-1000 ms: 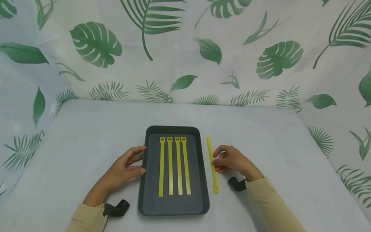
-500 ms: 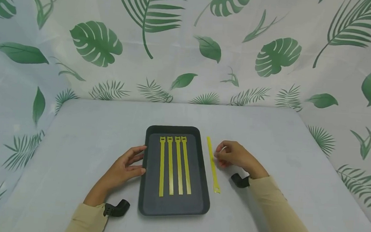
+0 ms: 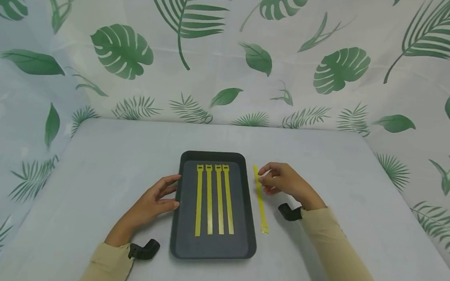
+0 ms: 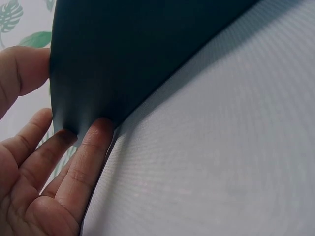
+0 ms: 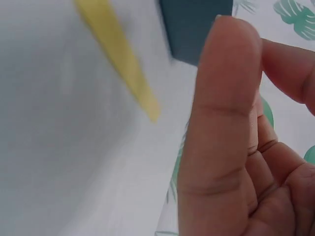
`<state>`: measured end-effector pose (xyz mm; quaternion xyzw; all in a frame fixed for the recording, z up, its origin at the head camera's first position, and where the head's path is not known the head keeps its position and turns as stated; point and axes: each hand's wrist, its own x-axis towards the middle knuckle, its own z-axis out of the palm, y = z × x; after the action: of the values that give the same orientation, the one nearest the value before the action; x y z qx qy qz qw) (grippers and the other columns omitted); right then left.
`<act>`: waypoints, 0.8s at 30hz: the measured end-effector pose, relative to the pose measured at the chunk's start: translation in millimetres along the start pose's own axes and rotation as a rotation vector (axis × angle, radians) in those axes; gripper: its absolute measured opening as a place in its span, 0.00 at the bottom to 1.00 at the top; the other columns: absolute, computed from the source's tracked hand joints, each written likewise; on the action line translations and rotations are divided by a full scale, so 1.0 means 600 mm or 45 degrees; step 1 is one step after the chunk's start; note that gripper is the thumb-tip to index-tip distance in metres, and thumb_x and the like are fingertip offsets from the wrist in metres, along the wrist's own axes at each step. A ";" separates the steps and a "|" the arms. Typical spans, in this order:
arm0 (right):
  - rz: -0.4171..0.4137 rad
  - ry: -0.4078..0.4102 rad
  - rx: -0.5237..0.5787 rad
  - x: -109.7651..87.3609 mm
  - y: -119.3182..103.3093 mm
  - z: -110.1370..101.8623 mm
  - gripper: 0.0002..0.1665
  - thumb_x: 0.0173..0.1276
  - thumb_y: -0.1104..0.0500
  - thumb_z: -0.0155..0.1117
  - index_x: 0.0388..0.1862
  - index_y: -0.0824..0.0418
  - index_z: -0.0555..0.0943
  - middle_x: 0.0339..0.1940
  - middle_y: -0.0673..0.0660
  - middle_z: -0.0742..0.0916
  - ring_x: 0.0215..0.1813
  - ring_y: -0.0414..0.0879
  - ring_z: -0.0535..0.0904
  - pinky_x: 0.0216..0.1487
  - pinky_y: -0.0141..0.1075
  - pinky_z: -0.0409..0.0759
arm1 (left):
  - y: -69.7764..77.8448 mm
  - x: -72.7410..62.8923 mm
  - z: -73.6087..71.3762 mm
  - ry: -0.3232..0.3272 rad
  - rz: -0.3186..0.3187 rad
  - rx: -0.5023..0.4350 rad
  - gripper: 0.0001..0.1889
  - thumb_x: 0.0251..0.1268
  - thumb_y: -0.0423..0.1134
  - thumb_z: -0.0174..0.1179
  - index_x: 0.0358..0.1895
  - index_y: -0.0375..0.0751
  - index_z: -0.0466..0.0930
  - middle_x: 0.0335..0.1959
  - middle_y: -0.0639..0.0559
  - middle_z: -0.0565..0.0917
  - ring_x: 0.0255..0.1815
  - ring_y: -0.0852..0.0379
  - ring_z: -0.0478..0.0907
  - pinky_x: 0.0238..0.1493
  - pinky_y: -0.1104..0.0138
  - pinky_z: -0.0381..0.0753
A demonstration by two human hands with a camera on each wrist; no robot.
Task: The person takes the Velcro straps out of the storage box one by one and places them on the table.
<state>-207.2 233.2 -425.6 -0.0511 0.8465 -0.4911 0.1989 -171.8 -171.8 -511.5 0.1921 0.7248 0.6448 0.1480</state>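
A dark grey rectangular tray [image 3: 182,246] lies in the middle of the table, holding several yellow hook-and-loop cable ties [image 3: 198,204] side by side, slotted heads at the far end. My left hand [image 3: 148,202] rests with extended fingertips against the tray's left wall [image 4: 118,54]. Just right of the tray, one more yellow cable tie [image 3: 261,204] lies on the table, its slotted head towards me. Over the far part of this tie hovers my right hand [image 3: 286,182], fingers loosely bent. In the right wrist view, the loose tie [image 5: 120,54] appears apart from the thumb [image 5: 219,113].
A pale cloth covers the table [image 3: 130,147]. Behind and beside it hangs a white backdrop [image 3: 209,22] printed with green leaves. Small black cameras sit at the left wrist [image 3: 144,250] and right wrist [image 3: 290,212].
My right fingers have come off the middle of the loose tie and moved towards its far end. The tie has turned slightly. My left hand has stayed at the tray.
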 end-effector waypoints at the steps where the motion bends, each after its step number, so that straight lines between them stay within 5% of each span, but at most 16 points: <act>1: -0.011 -0.008 0.006 0.002 -0.003 0.001 0.16 0.78 0.64 0.67 0.57 0.74 0.78 0.34 0.61 0.88 0.34 0.49 0.85 0.41 0.41 0.89 | 0.000 0.000 -0.001 -0.002 -0.004 -0.003 0.39 0.74 0.29 0.67 0.83 0.31 0.60 0.85 0.30 0.59 0.84 0.26 0.58 0.67 0.65 0.81; 18: -0.209 -0.095 0.016 0.040 -0.049 0.020 0.21 0.78 0.66 0.67 0.62 0.77 0.77 0.39 0.63 0.86 0.41 0.60 0.88 0.47 0.47 0.91 | -0.005 0.007 -0.015 -0.041 -0.007 -0.021 0.40 0.75 0.31 0.67 0.84 0.32 0.58 0.86 0.30 0.57 0.84 0.26 0.57 0.67 0.65 0.80; 24: -0.280 -0.143 0.025 0.052 -0.068 0.037 0.18 0.78 0.67 0.67 0.60 0.76 0.78 0.37 0.60 0.86 0.38 0.52 0.87 0.46 0.50 0.91 | -0.003 0.009 -0.020 -0.044 -0.016 -0.012 0.40 0.76 0.32 0.67 0.85 0.33 0.58 0.86 0.31 0.57 0.84 0.27 0.57 0.70 0.58 0.80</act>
<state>-231.4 185.5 -409.2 -0.1692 0.8185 -0.5145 0.1916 -182.3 -179.9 -511.3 0.1977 0.7205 0.6438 0.1654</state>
